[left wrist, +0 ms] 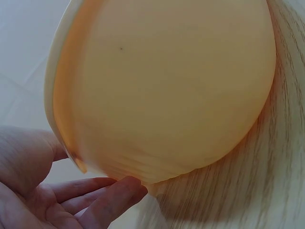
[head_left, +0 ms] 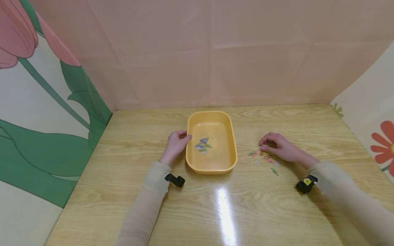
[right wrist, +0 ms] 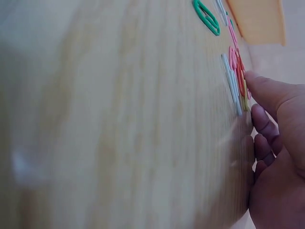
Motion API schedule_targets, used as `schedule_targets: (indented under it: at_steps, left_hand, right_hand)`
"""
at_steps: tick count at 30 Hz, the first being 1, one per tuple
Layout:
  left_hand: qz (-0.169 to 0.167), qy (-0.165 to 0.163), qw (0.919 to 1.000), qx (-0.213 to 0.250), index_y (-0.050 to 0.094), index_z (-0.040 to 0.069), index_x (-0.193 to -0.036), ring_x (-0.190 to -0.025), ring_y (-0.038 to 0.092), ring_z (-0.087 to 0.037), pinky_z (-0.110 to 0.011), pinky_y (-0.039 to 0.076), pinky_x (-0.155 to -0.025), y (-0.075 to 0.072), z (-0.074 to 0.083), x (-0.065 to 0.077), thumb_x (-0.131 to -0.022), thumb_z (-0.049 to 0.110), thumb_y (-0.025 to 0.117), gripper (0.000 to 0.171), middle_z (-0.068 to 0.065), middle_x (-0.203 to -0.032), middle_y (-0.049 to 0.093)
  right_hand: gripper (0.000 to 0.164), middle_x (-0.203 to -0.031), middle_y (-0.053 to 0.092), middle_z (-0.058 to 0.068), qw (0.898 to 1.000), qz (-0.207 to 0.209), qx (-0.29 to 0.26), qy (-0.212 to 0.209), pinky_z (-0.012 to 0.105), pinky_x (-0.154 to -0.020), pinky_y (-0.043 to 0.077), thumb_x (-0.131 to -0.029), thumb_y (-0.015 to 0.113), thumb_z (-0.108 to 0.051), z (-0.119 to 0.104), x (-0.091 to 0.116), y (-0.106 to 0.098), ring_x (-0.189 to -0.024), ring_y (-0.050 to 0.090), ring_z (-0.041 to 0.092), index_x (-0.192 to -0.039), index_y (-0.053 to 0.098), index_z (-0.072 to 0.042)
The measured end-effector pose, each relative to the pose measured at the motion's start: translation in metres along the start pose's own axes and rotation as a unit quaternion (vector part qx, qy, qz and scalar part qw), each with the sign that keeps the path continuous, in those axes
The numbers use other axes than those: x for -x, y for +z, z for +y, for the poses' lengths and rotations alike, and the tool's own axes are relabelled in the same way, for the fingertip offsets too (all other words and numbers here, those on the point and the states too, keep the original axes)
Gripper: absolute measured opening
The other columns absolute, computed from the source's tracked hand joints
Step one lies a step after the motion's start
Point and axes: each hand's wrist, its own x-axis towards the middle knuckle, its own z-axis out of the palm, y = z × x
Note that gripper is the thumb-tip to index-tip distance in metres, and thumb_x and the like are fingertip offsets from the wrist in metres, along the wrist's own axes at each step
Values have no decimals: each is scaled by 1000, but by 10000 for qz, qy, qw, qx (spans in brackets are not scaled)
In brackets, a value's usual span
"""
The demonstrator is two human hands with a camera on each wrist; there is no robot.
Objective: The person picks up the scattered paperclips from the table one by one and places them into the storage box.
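Note:
A yellow plastic tray [head_left: 211,170] holds several coloured paper clips [head_left: 202,146] toward its left side. At the tray's left wall, my left hand [head_left: 176,146] grips the rim, thumb over the edge and fingers against the outside [left wrist: 114,202]. More paper clips [head_left: 268,161], in red, pink, green and white, lie loose on the wood to the right of the tray. Over their far edge is my right hand [head_left: 281,147], its thumb and forefinger tips close together. In the right wrist view the thumb [right wrist: 269,90] reaches the red clips [right wrist: 240,78]; I cannot tell whether one is pinched.
The wooden table [head_left: 197,208] runs back to a pink cloth-like backdrop [head_left: 212,68]. Flower-patterned panels stand at the left [head_left: 40,136] and right [head_left: 375,136]. A green paper clip [head_left: 274,171] lies nearer the front than the others.

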Motion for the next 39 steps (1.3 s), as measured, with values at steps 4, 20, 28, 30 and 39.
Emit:
schedule_targets:
  at_steps: [4, 20, 28, 30, 39]
  left_hand:
    - [-12, 8, 10000, -13, 60, -2, -123, -101, 62, -22, -32, 52, -86, 1, 1, 0, -94, 18, 60, 35, -13, -111, 64]
    - [-13, 41, 10000, 0, 60, -2, -122, -99, 62, -22, -31, 53, -85, 2, 2, -1, -94, 18, 59, 34, -13, -109, 64]
    - [12, -37, 10000, -9, 59, -1, -124, -102, 61, -22, -32, 52, -87, 1, 1, 1, -95, 17, 59, 35, -14, -112, 63]
    - [13, -21, 10000, 15, 59, -2, -124, -102, 61, -23, -32, 52, -87, 1, 1, 1, -94, 17, 59, 35, -14, -112, 63]
    - [1, -3, 10000, -37, 59, -2, -125, -102, 62, -23, -32, 52, -87, 1, 1, 2, -94, 17, 59, 36, -14, -112, 63]
  right_hand:
    - [21, -90, 65, 3, 10000, 29, -27, 10, 26, -74, 44, -82, 68, 10, 0, 0, 0, -85, 56, 17, -96, 65, -5]
    - [20, -86, 62, 0, 9998, 55, 206, 51, 26, -71, 41, -82, 69, 8, -2, -1, -1, -82, 53, 13, -89, 64, -10]
    - [18, -87, 61, 0, 9993, 32, 359, 40, 27, -68, 41, -82, 69, 6, -7, -2, -2, -80, 51, 11, -88, 64, -10]
    - [18, -86, 61, 0, 9993, 24, 379, 14, 27, -68, 41, -82, 69, 6, -7, -3, -1, -79, 51, 12, -88, 64, -9]
    - [14, -89, 60, -1, 9960, -5, 746, 495, 32, -74, 27, -84, 71, -2, -15, -4, -2, -82, 46, 20, -88, 64, -14]
